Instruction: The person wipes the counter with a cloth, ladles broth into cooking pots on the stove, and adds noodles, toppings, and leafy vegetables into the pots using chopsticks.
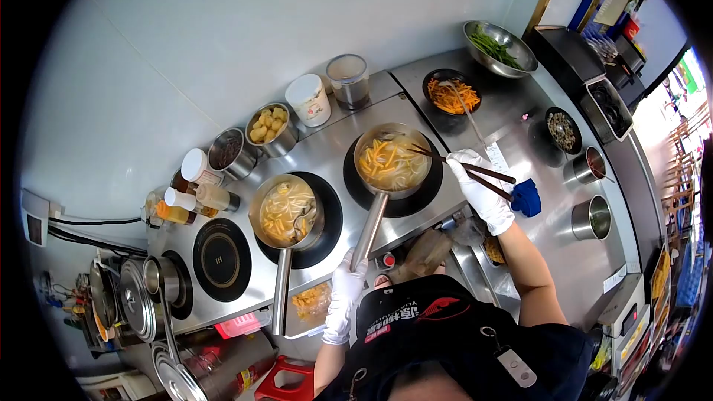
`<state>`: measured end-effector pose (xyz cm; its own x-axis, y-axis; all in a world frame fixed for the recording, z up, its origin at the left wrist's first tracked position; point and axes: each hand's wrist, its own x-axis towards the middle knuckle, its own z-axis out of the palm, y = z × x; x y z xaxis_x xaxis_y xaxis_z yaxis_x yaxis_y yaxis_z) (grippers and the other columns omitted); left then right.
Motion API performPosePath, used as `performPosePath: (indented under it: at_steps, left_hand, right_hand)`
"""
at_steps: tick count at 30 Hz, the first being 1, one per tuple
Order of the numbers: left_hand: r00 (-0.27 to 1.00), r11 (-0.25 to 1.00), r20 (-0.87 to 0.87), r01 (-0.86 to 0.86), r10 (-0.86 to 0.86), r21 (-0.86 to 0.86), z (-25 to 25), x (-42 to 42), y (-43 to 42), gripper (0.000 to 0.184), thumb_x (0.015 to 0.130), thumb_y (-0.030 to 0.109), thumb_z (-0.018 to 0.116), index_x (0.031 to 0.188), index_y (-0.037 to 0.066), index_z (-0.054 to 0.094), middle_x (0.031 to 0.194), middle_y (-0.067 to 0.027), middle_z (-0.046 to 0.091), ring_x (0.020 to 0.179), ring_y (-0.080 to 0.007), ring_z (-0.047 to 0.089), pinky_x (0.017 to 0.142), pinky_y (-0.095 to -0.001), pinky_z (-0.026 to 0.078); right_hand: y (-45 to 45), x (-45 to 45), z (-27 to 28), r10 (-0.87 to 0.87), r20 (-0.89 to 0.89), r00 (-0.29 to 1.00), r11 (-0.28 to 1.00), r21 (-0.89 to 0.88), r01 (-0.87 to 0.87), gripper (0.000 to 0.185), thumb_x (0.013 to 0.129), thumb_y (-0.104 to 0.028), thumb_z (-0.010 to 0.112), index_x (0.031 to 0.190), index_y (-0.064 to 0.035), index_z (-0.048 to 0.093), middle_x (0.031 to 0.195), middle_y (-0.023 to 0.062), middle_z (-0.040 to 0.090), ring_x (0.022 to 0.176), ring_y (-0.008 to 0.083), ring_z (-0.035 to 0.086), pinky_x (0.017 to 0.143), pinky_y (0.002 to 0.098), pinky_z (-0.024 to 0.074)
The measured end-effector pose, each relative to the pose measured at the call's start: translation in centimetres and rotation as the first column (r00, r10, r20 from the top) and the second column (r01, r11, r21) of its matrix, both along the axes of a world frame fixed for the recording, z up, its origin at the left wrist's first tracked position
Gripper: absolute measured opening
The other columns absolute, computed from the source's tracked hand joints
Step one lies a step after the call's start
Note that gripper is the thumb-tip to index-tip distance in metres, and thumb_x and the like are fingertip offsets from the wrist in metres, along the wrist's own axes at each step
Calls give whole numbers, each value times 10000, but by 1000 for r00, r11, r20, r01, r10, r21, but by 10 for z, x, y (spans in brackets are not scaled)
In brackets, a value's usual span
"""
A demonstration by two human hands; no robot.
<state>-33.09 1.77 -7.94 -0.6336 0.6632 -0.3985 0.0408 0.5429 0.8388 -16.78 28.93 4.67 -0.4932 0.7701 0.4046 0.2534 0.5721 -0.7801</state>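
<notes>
In the head view my left hand (344,291), in a white glove, is closed on the end of a long metal handle. The handle belongs to a saucepan (377,190) on the right-hand round black hob. Noodles and orange strips (382,154) sit in pale broth inside it. My right hand (479,189), also gloved in white, grips a pair of dark chopsticks (464,164). Their tips reach over the right side of the saucepan, at the broth. A second saucepan (256,217) with noodles, orange strips and dark pieces stands to the left, its handle untouched.
Along the wall stand a pot of yellow chunks (269,126), white tubs (308,100) and sauce bottles (174,212). On the right are a bowl of orange strips (453,95), a steel bowl of greens (496,47), a blue cloth (526,198) and small metal pots (592,217).
</notes>
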Motion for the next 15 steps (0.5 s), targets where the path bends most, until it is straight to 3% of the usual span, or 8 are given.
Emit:
performPosePath:
  at_steps: [3,5,8,11,15]
  left_hand:
    - [1000,1000,22,0,0,6,3,0,0,464,872,205,635,1275,4,526,776,-71,626,590,-106,535,544,-268,467]
    - [999,1000,37,-14,14,-2,8,2,1,463,874,203,633,1276,1,525,779,-71,627,588,-109,536,546,-267,468]
    - [1000,1000,7,-2,2,2,8,2,1,467,875,200,630,1281,-2,521,781,-75,630,583,-113,537,547,-266,469]
    - [1000,1000,-12,13,-13,-6,3,1,1,472,874,196,629,1285,-8,517,781,-78,631,582,-116,539,551,-265,471]
    - [1000,999,-1,-9,9,-43,12,2,2,483,872,204,630,1287,-15,515,791,-96,642,596,-130,560,578,-269,481]
  right_hand:
    - [-15,-12,4,55,-105,993,985,-155,-71,102,865,-58,626,929,16,658,918,116,652,869,220,624,782,272,487]
    - [-18,-22,-14,188,-201,961,968,-128,-216,127,865,-63,632,945,34,653,954,130,659,889,216,632,827,282,487]
    - [-18,-36,-32,289,-77,954,926,-229,-299,152,860,-77,638,969,28,653,988,145,663,939,235,637,843,291,492]
    - [-2,-33,-50,215,-120,969,972,-68,-224,138,861,-56,626,967,30,649,972,143,662,917,238,640,832,292,498]
    - [3,-13,-46,98,-57,994,988,-115,-104,144,860,-40,618,979,34,651,964,143,664,899,239,640,823,291,498]
